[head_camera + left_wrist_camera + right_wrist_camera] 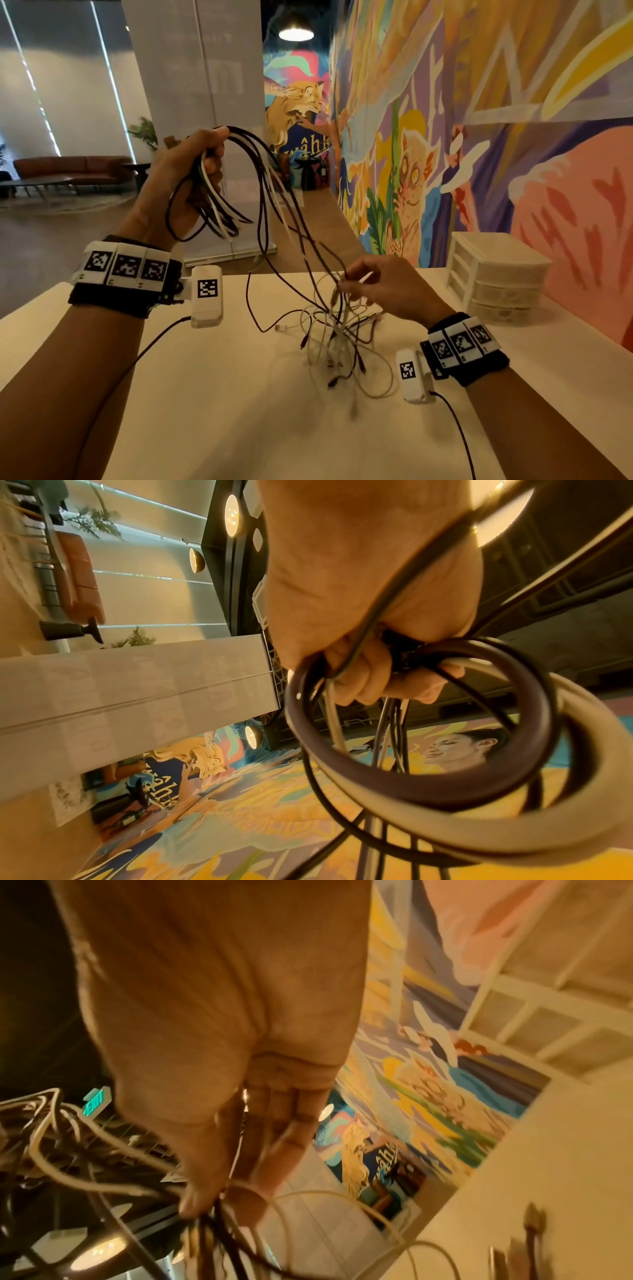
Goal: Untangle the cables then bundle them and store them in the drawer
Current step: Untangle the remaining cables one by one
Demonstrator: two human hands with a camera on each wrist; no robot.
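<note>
My left hand (205, 164) is raised above the table's left side, its fingers (373, 680) curled round a bunch of looped cables (222, 209), dark and white. In the left wrist view a dark loop (428, 788) and a white loop (514, 831) hang below the fist. Several strands run down from the bunch to a tangle (337, 337) of thin white and dark cables lying on the table. Just above the tangle my right hand (352, 279) pinches a few of these strands between thumb and fingers (205, 1199). The white drawer unit (493, 274) has its drawers shut.
The white table (212, 394) ends at a far edge just beyond the tangle. The drawer unit (548, 1020) stands at the table's far right against a painted mural wall (479, 137). A sofa (75, 169) stands far off on the left. Camera leads trail from both wrists.
</note>
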